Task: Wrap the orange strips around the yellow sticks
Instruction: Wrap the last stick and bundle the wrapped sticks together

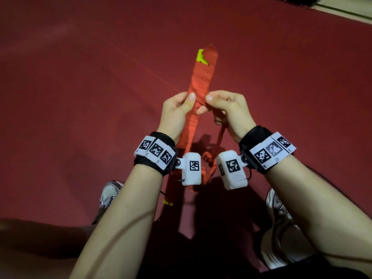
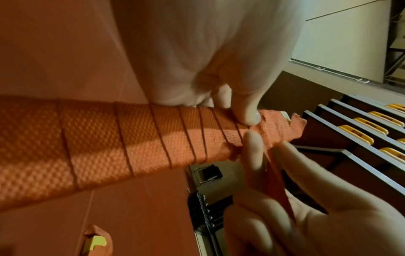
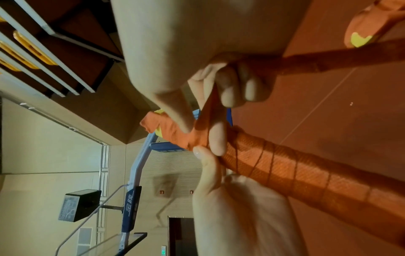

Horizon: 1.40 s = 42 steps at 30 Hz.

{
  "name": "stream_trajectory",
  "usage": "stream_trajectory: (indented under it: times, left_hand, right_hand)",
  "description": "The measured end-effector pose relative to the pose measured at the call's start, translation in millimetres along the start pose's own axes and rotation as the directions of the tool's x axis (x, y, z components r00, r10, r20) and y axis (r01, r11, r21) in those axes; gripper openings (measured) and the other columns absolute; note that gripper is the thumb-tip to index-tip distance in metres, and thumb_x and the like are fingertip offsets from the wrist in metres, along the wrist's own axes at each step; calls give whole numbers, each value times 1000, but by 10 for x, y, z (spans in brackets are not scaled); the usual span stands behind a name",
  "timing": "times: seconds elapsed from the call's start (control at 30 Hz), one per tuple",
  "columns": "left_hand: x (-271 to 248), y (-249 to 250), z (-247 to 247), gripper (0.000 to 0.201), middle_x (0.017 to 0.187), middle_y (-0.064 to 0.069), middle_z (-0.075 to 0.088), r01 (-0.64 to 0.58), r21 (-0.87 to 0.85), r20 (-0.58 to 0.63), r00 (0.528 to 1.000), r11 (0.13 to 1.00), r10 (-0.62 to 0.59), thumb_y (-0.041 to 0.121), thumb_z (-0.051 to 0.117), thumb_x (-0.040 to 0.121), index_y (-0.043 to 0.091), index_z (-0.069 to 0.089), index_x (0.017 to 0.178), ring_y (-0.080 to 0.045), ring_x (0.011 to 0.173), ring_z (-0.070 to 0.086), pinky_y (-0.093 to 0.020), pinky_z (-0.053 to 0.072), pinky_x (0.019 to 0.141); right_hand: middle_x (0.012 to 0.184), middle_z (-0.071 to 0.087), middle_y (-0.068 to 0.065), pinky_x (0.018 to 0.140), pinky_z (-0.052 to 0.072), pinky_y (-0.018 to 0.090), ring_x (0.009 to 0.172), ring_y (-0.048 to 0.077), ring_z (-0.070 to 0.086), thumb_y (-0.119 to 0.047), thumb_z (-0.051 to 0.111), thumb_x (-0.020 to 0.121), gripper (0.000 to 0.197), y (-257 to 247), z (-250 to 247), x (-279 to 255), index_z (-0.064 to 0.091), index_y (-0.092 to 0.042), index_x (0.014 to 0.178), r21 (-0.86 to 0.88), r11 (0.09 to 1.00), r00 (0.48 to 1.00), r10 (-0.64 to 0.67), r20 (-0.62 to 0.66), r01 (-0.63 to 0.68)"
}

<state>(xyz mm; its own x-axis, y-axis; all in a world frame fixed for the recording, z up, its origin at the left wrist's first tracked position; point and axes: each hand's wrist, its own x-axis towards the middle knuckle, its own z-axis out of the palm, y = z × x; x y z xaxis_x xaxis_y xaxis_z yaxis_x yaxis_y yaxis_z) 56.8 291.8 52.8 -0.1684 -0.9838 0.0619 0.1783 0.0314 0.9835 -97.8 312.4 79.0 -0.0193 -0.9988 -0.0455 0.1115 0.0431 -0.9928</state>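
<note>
No legible writing is seen (only square coded markers on the wristbands [image 1: 156, 151]). The yellow stick [image 1: 201, 81], almost wholly wound in orange strip [image 1: 218, 137], is held with its long axis pointing away from the person above the red floor [image 1: 80, 77]. It is gripped by the left hand [image 1: 177, 113], thumb pressed on the wrap; the strip's loose tail is pinched by the right hand [image 1: 227, 111].

dark red floor mat [image 1: 80, 97] fills the head view; pale tiled floor [image 1: 346, 7] past its far right corner. grey-white sneakers [image 1: 109, 195] on the mat at its near edge, one each side. rows of brown seats with yellow handles [image 2: 359, 133] behind. a blue frame stand [image 3: 140, 166] and a black box on a pole [image 3: 80, 205] against a beige wall.
</note>
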Motion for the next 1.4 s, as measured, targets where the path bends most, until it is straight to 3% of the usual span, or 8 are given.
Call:
stream_trajectory:
  times: [0.1, 0.23, 0.57, 0.73, 0.93, 1.13, 1.27, 1.4]
  left_hand:
    - [11, 13, -45, 24, 92, -15, 73, 40, -44, 23, 999, 998, -39, 18, 54, 103, 3, 73, 107, -25, 88, 67, -37, 55, 88]
    - [-4, 60, -77, 25, 91, -20, 74, 71, -62, 31, 997, 996, -69, 16, 56, 104, -3, 72, 107, -26, 83, 70, -33, 56, 80]
    - [-35, 30, -198, 31, 97, -26, 67, 119, -110, 123, 987, 987, -106, 29, 55, 102, 6, 77, 99, -36, 93, 58, -43, 43, 90]
    - [11, 82, -43, 31, 82, -12, 66, 189, -184, 48, 982, 965, -183, 27, 52, 101, 4, 71, 95, -17, 62, 58, -26, 49, 64]
    - [31, 11, 71, 28, 54, -2, 50, 281, -241, 25, 959, 929, -283, 27, 42, 107, 6, 61, 104, -13, 42, 41, -25, 36, 46]
    - [-23, 91, 156, 52, 46, -5, 44, 365, -197, 184, 925, 910, -331, 30, 29, 106, -2, 65, 87, -19, 42, 41, -33, 36, 56]
    - [22, 79, 172, 78, 69, -16, 55, 301, -139, 187, 944, 944, -273, 50, 17, 108, 7, 77, 81, -19, 49, 54, -32, 46, 54]
    - [77, -55, 134, 87, 105, -16, 75, 158, 143, 67, 983, 977, -169, 84, 36, 88, 10, 76, 107, -35, 100, 72, -54, 53, 96]
  right_hand:
    - [77, 75, 16, 44, 25, 23, 45, 14, 31, -10, 66, 95, 19, 30, 23, -4, 68, 6, 104, -52, 998, 998, -34, -47, 32]
    - [66, 73, 12, 44, 30, 22, 44, 15, 37, -20, 78, 87, 18, 4, -49, 53, 69, -9, 75, -245, 968, 991, -86, -102, 59]
    - [60, 68, 5, 61, 42, 26, 56, 18, 59, -17, 74, 90, 15, -25, -82, 22, 66, -13, 78, -362, 876, 944, -260, 203, 319]
    - [59, 70, 2, 58, 48, 28, 50, 17, 63, -21, 81, 81, 26, 29, -23, 34, 58, -12, 75, -387, 872, 954, -279, 106, 298]
    - [54, 48, 16, 59, 47, 43, 51, 23, 47, -39, 76, 80, 38, 144, -14, 66, 63, -27, 114, -365, 882, 950, -235, 207, 298]
    - [57, 50, 15, 65, 57, 62, 58, 44, 64, -16, 78, 84, 34, 169, -102, 93, 65, 4, 109, -265, 938, 947, -147, 286, 226]
    - [61, 66, 7, 70, 55, 41, 62, 18, 70, -22, 77, 84, 32, 154, -151, 100, 63, 6, 92, -420, 856, 946, -214, 243, 301]
    - [57, 49, 0, 59, 36, 34, 54, 13, 41, -39, 77, 82, 43, 297, -130, 84, 58, -1, 77, -638, 712, 935, -351, 39, 294]
